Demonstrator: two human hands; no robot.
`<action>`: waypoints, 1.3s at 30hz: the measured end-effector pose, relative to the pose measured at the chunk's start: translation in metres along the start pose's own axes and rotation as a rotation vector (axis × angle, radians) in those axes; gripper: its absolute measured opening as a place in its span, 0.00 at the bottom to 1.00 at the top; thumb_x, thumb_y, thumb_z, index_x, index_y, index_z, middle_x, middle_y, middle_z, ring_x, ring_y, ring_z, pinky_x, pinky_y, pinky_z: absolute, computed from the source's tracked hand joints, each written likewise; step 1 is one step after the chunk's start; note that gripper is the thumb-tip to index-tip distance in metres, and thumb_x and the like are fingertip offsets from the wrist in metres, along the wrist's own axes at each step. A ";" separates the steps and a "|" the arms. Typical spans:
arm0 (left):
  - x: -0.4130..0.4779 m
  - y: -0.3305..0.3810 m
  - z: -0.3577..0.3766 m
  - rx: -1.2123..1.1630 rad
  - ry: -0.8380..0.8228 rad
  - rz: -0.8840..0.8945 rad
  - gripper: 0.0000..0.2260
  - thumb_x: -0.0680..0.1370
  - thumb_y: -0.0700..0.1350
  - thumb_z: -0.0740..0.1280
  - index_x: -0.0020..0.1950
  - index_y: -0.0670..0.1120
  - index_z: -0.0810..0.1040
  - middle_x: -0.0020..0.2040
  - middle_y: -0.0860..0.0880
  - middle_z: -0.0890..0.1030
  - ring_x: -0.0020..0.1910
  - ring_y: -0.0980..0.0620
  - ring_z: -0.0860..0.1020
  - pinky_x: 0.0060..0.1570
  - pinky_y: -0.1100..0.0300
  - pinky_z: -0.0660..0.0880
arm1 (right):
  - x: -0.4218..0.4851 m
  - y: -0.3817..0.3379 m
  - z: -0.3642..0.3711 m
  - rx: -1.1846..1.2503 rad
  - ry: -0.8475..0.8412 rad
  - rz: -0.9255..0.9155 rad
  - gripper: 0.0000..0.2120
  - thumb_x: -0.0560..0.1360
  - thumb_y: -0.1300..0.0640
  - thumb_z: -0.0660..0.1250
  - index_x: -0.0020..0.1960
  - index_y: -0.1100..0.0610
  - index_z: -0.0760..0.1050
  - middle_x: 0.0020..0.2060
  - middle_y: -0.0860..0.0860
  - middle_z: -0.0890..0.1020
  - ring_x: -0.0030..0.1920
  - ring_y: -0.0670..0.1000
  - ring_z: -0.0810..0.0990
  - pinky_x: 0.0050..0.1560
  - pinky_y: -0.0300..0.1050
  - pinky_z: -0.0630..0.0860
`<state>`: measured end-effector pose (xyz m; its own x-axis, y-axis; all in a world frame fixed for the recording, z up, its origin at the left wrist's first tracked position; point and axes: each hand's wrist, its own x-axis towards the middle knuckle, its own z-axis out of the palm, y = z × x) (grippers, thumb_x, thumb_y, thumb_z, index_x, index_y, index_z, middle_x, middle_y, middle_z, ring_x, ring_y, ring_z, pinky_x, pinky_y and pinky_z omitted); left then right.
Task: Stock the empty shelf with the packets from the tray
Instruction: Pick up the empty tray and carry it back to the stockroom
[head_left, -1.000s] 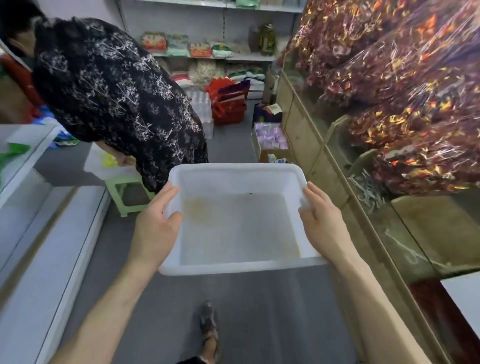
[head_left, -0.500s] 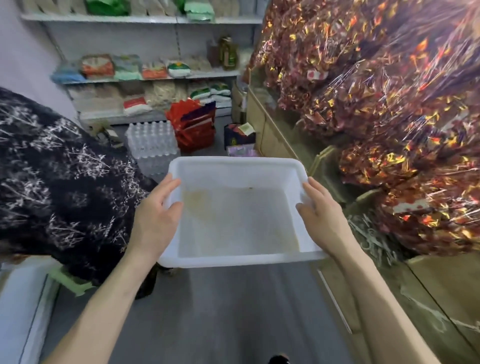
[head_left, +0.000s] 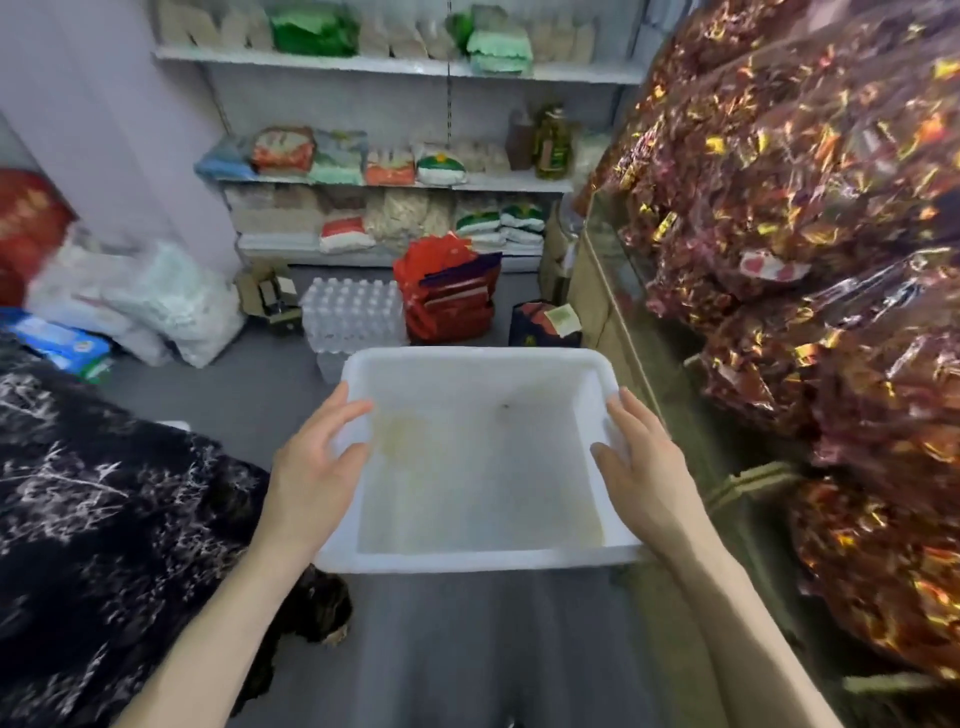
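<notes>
Shop aisle; tray (head_left: 483, 558) (unlabelled) empty

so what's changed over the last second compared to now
The person carrying the empty white plastic tray has walked forward down the aisle: the back shelves of packets and shrink-wrapped water bottles are nearer, and the person in the black patterned top has slid to the lower left. Unchanged: left hand and right hand still grip the tray's sides, still empty.

Both forearms are bare, with no sleeves, and the left hand (head_left: 311, 467) and right hand (head_left: 647, 475) are ungloved (no rings or watch show).
</notes>
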<state>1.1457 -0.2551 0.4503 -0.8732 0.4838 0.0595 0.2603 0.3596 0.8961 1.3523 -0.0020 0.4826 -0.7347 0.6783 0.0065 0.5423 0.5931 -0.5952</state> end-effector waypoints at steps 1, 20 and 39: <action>0.020 -0.001 0.002 -0.008 0.025 -0.009 0.21 0.79 0.35 0.65 0.68 0.53 0.79 0.77 0.63 0.66 0.75 0.69 0.63 0.77 0.56 0.62 | 0.028 -0.003 -0.001 -0.002 -0.006 -0.029 0.26 0.84 0.55 0.62 0.80 0.48 0.63 0.81 0.44 0.57 0.80 0.49 0.58 0.73 0.42 0.55; 0.425 -0.068 -0.063 -0.004 0.171 -0.039 0.23 0.78 0.33 0.66 0.66 0.56 0.80 0.77 0.64 0.66 0.69 0.78 0.62 0.67 0.67 0.63 | 0.450 -0.140 0.130 0.068 -0.105 -0.143 0.27 0.82 0.57 0.64 0.79 0.50 0.64 0.81 0.46 0.59 0.80 0.50 0.59 0.76 0.50 0.61; 0.765 -0.152 -0.087 0.156 0.268 -0.026 0.22 0.76 0.29 0.67 0.62 0.52 0.83 0.77 0.60 0.68 0.73 0.69 0.66 0.66 0.77 0.61 | 0.803 -0.210 0.274 0.246 -0.197 -0.104 0.24 0.84 0.58 0.58 0.79 0.50 0.65 0.81 0.45 0.59 0.79 0.49 0.61 0.75 0.46 0.60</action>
<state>0.4024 -0.0090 0.3981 -0.9526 0.2524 0.1698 0.2782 0.4972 0.8218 0.5371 0.2991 0.3929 -0.8586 0.5087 -0.0637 0.3633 0.5161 -0.7756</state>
